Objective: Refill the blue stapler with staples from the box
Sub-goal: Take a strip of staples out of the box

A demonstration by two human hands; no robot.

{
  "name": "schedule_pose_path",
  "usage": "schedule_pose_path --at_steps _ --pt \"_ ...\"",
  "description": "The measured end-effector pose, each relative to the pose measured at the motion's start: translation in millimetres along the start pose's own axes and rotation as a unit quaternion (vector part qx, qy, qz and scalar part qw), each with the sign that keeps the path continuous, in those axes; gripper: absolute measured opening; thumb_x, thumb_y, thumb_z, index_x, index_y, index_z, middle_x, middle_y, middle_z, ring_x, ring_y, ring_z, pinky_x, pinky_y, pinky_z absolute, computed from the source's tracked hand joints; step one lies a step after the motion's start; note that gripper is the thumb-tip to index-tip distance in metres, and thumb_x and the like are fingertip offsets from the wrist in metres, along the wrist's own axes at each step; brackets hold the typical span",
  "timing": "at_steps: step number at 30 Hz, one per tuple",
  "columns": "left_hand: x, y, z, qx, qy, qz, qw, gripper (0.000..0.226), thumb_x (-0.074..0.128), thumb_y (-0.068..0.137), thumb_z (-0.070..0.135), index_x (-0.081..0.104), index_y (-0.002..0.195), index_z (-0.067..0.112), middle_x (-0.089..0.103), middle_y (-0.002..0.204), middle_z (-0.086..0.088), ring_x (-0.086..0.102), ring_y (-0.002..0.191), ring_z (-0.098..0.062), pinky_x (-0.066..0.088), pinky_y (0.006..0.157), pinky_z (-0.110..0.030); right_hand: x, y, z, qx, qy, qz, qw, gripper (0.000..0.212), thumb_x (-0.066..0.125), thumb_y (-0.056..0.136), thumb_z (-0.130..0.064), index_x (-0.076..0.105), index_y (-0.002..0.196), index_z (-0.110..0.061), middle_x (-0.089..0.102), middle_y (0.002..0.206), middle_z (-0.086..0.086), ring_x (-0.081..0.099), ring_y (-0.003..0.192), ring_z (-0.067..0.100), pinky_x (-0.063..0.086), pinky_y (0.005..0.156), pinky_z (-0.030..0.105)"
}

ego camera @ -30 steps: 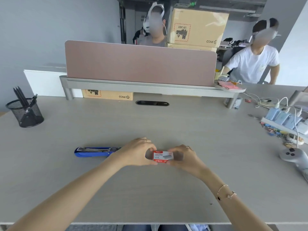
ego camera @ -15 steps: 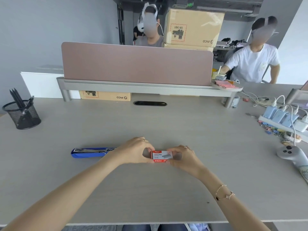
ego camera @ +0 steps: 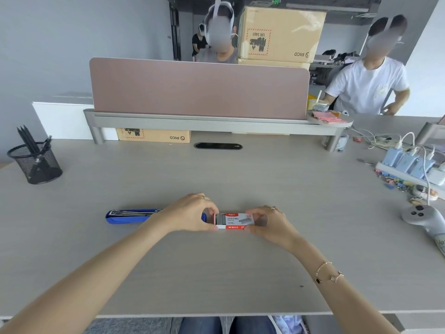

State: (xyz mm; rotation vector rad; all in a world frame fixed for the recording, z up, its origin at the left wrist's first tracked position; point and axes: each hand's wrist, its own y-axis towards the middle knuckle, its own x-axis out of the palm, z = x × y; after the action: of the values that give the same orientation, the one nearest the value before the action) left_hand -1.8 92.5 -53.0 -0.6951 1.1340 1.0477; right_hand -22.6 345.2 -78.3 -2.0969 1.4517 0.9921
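Note:
A small red and white staple box (ego camera: 237,221) lies on the grey desk (ego camera: 216,273) between my hands. Its inner tray sticks out a little on the left, and grey staples (ego camera: 219,219) show in it. My left hand (ego camera: 190,213) pinches that left end. My right hand (ego camera: 269,221) grips the right end of the box. The blue stapler (ego camera: 131,216) lies open on the desk just left of my left hand, its metal rail facing up; its right part is hidden behind that hand.
A black mesh pen cup (ego camera: 36,162) stands at the far left. A power strip with chargers (ego camera: 414,167) and a grey controller (ego camera: 423,219) sit at the right. A pink divider on a grey shelf (ego camera: 199,92) crosses the back, with people behind it.
The box's inner tray has slid out leftward, so staples now show. Both hands stay on the box; the stapler has not moved.

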Motion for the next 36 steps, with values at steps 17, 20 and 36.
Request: schedule_pose_path --at_steps 17,20,36 --pt "1 -1 5 -0.004 0.004 0.007 1.000 0.036 0.069 0.077 0.049 0.061 0.106 0.028 0.064 0.109 0.015 0.049 0.091 0.001 0.037 0.079 -0.017 -2 -4 -2 0.000 0.005 -0.007 1.000 0.027 0.072 0.073 -0.030 0.062 0.094 -0.043 0.061 0.086 -0.019 0.054 0.104 0.017 0.039 0.101 0.041" --pt "1 1 5 -0.009 0.001 0.002 1.000 0.034 0.067 0.078 0.049 0.063 0.105 0.028 0.064 0.106 0.014 0.054 0.096 -0.004 0.043 0.083 -0.023 -2 -4 -3 -0.003 0.006 -0.007 1.000 0.031 0.072 0.072 -0.032 0.055 0.082 -0.055 0.063 0.089 -0.016 0.054 0.103 0.017 0.040 0.100 0.041" --pt "-4 2 12 -0.003 -0.010 -0.002 1.000 0.023 0.069 0.080 0.040 0.066 0.100 0.029 0.064 0.102 0.012 0.055 0.093 -0.007 0.047 0.081 -0.029 0 -2 4 0.000 0.028 -0.002 1.000 0.028 0.074 0.070 -0.033 0.060 0.090 -0.047 0.062 0.086 -0.018 0.057 0.101 0.016 0.041 0.100 0.043"
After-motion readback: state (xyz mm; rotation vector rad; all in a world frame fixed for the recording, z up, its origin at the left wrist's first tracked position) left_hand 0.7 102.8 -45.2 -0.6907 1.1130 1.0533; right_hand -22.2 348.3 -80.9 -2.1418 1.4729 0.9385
